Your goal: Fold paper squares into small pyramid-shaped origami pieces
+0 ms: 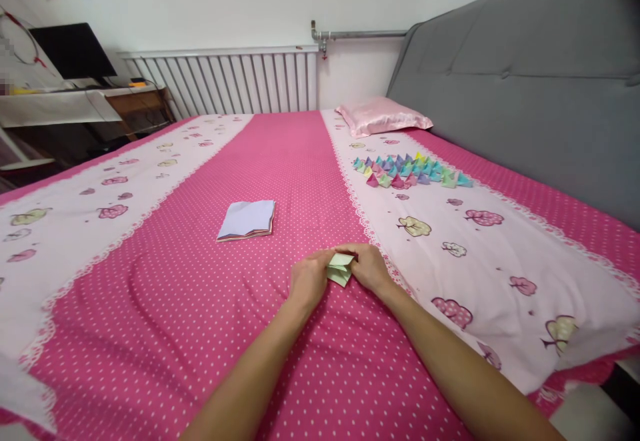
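My left hand point(309, 281) and my right hand point(369, 268) meet low over the pink dotted bedspread point(210, 307). Both pinch a small, partly folded piece of pale green paper point(340, 269) between their fingertips. A short way ahead and to the left, a flat stack of square paper sheets point(247, 220) lies with a pale lilac sheet on top. Farther off to the right, several small folded paper shapes point(411, 170) in blue, green, pink and purple lie in rows on the white band of the spread.
A pink satin pillow point(381, 116) lies near the grey padded headboard point(525, 87) on the right. A white radiator point(235, 81) lines the far wall. At far left stand a desk point(75, 101) and a dark monitor point(73, 51).
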`<state>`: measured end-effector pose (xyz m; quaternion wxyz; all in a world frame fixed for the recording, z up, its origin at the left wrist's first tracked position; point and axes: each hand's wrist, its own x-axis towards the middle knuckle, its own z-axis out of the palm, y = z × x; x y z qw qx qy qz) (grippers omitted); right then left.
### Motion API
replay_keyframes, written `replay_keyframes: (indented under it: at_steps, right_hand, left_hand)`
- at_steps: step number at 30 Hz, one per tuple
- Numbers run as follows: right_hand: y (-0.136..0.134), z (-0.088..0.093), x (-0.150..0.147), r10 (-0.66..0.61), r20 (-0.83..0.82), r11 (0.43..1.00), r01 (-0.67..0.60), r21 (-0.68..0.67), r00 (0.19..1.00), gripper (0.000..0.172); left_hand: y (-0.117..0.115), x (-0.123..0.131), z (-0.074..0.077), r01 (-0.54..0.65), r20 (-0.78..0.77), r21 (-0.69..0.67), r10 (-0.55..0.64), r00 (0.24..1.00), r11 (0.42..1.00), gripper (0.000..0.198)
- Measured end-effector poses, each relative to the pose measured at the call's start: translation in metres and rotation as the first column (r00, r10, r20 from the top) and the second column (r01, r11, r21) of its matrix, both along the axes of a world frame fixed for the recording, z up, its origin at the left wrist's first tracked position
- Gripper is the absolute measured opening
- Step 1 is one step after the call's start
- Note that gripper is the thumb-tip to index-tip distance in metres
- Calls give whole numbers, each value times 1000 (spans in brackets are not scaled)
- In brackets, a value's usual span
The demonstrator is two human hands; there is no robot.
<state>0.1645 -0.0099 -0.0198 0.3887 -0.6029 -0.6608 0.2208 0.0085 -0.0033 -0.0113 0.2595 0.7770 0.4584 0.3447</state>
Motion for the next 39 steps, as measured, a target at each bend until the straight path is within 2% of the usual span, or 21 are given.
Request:
replay_keyframes:
  at_steps: [3,6,8,11,13,15,19,22,25,29,31,35,39]
  right_hand:
    - [-4,7,5,49,194,998,-40,-50,980,42]
    - [-7,13,14,213,319,977,-196,-86,924,50]
    - [-9,15,21,325,323,946,-311,-94,889,53]
    - [-10,17,30,440,256,898,-429,-99,861,51]
    - [-10,19,34,453,210,892,-440,-110,867,44]
    - [-10,21,35,430,199,902,-412,-130,880,34]
    - [-9,21,28,335,257,941,-310,-132,906,23]
    - [-8,18,21,280,324,960,-262,-100,904,29]
    - [-8,16,17,320,408,946,-310,-94,855,37]
    - [-9,13,12,347,512,938,-304,-169,786,44]
    - [-10,11,9,332,548,943,-275,-186,768,45]
    - [-13,11,2,291,616,957,-225,-184,732,43]
    - [-19,18,-5,254,668,966,-152,-208,699,42]
  left_hand:
    - [1,-4,0,146,-305,66,-120,945,987,39]
    - [2,-12,1,279,-518,85,-197,832,956,44]
    - [1,-17,6,373,-576,73,-266,773,925,46]
    - [-2,-22,19,442,-555,27,-354,752,896,35]
    - [-2,-22,26,421,-523,-11,-364,771,907,28]
    - [-2,-21,28,358,-509,-42,-328,796,933,30]
    - [0,-14,23,231,-542,-17,-203,815,973,26]
    - [-1,-8,17,191,-571,49,-130,811,980,25]
    - [-3,-5,9,188,-588,101,-93,803,977,24]
    - [-5,-3,-1,186,-660,93,-79,747,978,48]
    - [-5,-2,-4,166,-692,69,-73,718,984,53]
    - [-5,-2,-4,148,-727,33,-77,682,988,56]
    - [-9,-2,5,115,-740,20,-62,670,993,60]
